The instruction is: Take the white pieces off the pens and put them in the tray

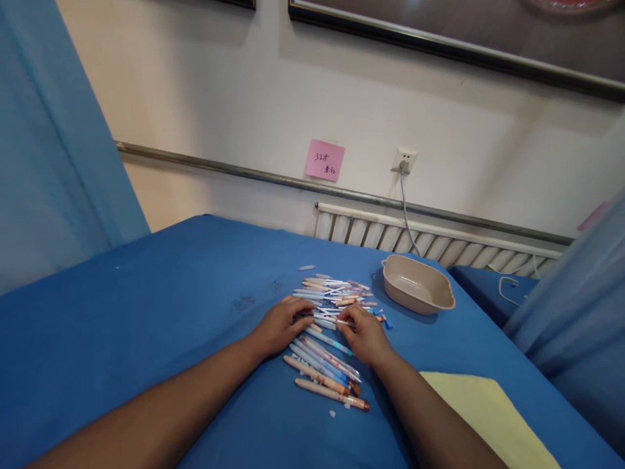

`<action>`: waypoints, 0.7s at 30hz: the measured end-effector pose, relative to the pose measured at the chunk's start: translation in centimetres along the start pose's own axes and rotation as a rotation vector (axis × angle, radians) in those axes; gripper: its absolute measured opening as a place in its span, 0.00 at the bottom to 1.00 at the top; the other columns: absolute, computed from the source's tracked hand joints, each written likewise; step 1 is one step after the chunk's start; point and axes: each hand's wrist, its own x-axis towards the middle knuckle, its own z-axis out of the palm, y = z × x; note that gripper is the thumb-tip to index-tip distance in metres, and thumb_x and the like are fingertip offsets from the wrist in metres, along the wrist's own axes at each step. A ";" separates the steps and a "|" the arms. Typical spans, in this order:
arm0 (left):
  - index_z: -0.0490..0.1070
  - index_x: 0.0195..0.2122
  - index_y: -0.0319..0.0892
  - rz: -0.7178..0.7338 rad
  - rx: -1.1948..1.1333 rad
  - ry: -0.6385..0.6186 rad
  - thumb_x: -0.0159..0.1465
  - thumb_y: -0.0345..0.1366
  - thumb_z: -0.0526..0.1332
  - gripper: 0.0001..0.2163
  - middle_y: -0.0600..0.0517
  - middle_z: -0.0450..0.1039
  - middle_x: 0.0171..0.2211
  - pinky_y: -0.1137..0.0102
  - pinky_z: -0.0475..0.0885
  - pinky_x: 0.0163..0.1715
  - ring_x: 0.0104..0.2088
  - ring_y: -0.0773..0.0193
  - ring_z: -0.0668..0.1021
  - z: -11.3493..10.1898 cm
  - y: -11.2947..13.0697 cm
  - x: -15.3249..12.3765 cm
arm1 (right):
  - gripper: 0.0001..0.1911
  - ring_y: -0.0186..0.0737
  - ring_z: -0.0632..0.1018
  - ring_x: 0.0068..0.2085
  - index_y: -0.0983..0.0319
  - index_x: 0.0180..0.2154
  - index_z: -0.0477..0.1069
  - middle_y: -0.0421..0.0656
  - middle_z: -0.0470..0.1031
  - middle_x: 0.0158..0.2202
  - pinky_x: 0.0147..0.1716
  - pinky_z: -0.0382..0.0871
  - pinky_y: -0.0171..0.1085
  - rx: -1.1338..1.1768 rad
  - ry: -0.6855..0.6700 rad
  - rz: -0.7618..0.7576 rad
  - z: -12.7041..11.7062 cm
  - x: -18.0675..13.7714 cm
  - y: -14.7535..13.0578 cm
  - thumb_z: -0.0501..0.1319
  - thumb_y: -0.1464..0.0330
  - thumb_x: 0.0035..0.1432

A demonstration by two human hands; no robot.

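Pens in pale blue, pink and peach, with loose pen parts, lie in a long heap on a blue cloth. My left hand [283,322] is at the heap's left side, its thumb and fingers curled together at the pen ends; what they pinch is too small to tell. Opposite it, my right hand [365,333] pinches a thin white pen part [344,322] that points toward the left hand. Below both hands lie whole pens, among them a peach pen [332,393] nearest me. Thin white sticks [336,282] are scattered beyond the fingers.
A beige basin [418,284] with small handles stands right of the heap. Yellow cloth [481,407] lies beside my right forearm. Behind the blue-covered surface [195,273] are a radiator [375,229], a metal rail and a plugged-in cable. Blue curtains [58,143] hang at both sides.
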 end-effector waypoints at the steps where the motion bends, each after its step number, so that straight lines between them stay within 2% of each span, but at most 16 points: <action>1: 0.72 0.40 0.44 0.012 0.000 -0.021 0.62 0.39 0.56 0.09 0.51 0.74 0.36 0.68 0.65 0.43 0.40 0.61 0.72 0.0 0.0 0.1 | 0.02 0.37 0.72 0.35 0.59 0.33 0.69 0.40 0.72 0.33 0.35 0.63 0.34 -0.006 -0.013 -0.010 0.0 0.0 -0.2 0.58 0.70 0.55; 6: 0.73 0.35 0.43 -0.008 0.055 -0.029 0.63 0.40 0.54 0.10 0.51 0.74 0.33 0.69 0.64 0.40 0.37 0.61 0.72 -0.1 -0.3 0.2 | 0.02 0.39 0.72 0.38 0.59 0.33 0.68 0.41 0.72 0.34 0.37 0.61 0.35 -0.144 -0.035 -0.028 -0.8 0.0 0.8 0.58 0.71 0.55; 10: 0.74 0.35 0.44 -0.043 0.077 -0.020 0.63 0.41 0.54 0.11 0.51 0.74 0.34 0.68 0.64 0.40 0.37 0.60 0.72 -0.1 -0.7 0.2 | 0.03 0.42 0.72 0.39 0.60 0.34 0.68 0.45 0.72 0.36 0.38 0.61 0.38 -0.272 0.015 0.074 -1.7 0.2 2.1 0.58 0.70 0.54; 14: 0.73 0.38 0.44 -0.070 0.081 0.024 0.62 0.40 0.55 0.10 0.50 0.75 0.36 0.67 0.64 0.41 0.38 0.59 0.72 -0.2 -0.3 0.2 | 0.08 0.44 0.71 0.42 0.60 0.39 0.67 0.47 0.72 0.39 0.41 0.61 0.39 -0.270 0.090 0.051 -2.1 -0.1 1.0 0.59 0.69 0.54; 16: 0.73 0.39 0.43 -0.100 0.087 0.051 0.61 0.40 0.55 0.11 0.49 0.75 0.37 0.67 0.65 0.41 0.39 0.58 0.72 -0.3 0.0 0.2 | 0.07 0.42 0.72 0.40 0.59 0.38 0.68 0.44 0.72 0.37 0.39 0.62 0.38 -0.214 0.025 -0.028 -2.2 -0.6 -0.2 0.59 0.68 0.54; 19: 0.73 0.39 0.43 -0.103 0.084 0.071 0.62 0.40 0.54 0.11 0.49 0.75 0.38 0.66 0.65 0.42 0.40 0.58 0.72 -0.4 0.4 0.1 | 0.05 0.38 0.72 0.36 0.58 0.34 0.69 0.41 0.73 0.34 0.36 0.62 0.35 -0.144 -0.182 -0.125 -2.0 -1.2 -1.6 0.61 0.70 0.51; 21: 0.73 0.39 0.43 -0.087 0.074 0.065 0.62 0.39 0.54 0.11 0.49 0.75 0.38 0.66 0.65 0.43 0.40 0.58 0.72 -0.5 0.5 0.0 | 0.06 0.38 0.72 0.36 0.59 0.33 0.70 0.40 0.73 0.33 0.35 0.62 0.34 -0.141 -0.262 -0.153 -1.8 -1.5 -2.0 0.62 0.71 0.50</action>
